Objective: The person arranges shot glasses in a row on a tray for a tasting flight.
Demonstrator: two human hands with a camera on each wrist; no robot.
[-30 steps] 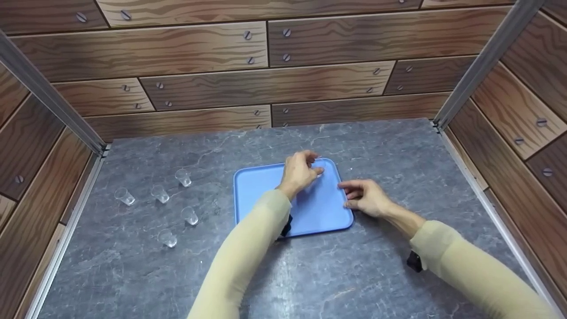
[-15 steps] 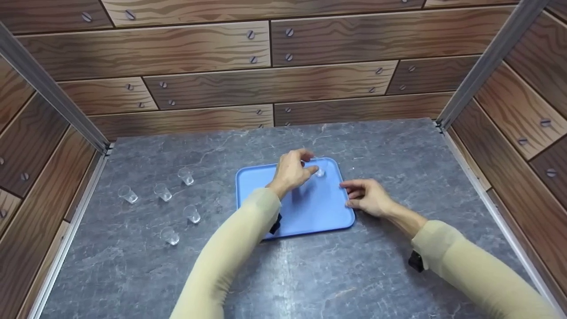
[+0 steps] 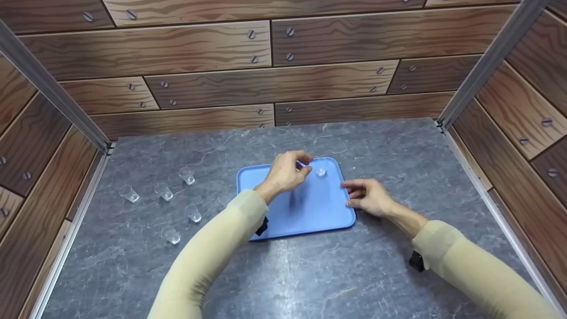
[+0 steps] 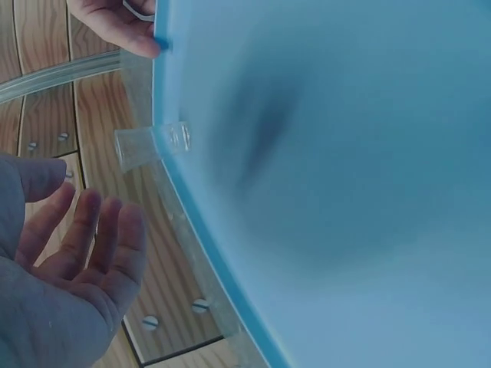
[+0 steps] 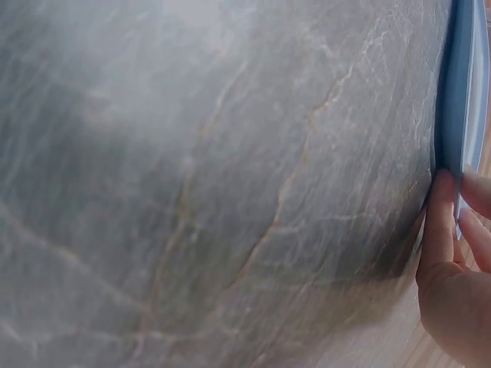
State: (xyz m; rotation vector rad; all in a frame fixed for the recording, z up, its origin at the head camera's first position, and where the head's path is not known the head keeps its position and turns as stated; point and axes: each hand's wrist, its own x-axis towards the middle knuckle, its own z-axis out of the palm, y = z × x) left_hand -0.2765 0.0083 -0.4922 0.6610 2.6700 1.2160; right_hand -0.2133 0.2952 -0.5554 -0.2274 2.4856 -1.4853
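Observation:
A light-blue rectangular tray (image 3: 323, 204) lies on the grey marbled table. Near its far right corner stands a small clear plastic cup (image 3: 320, 171), upright. My left hand (image 3: 285, 170) hovers over the tray to the left of this cup, fingers relaxed and holding nothing. In the left wrist view a gap separates that hand (image 4: 77, 284) from the cup (image 4: 178, 138). At the tray's right side, my right hand (image 3: 371, 198) pinches the rim; the right wrist view has the tray edge (image 5: 453, 100) between thumb and fingers.
Several more clear cups (image 3: 164, 192) stand spread out on the table (image 3: 283, 274) left of the tray. Wood-patterned panels (image 3: 212, 48) wall in the back and both sides, with metal rails (image 3: 469, 161) along the sides.
My left hand has let go of the cup at the tray's far right corner and drawn back to the left. The right hand stays at the tray's rim.

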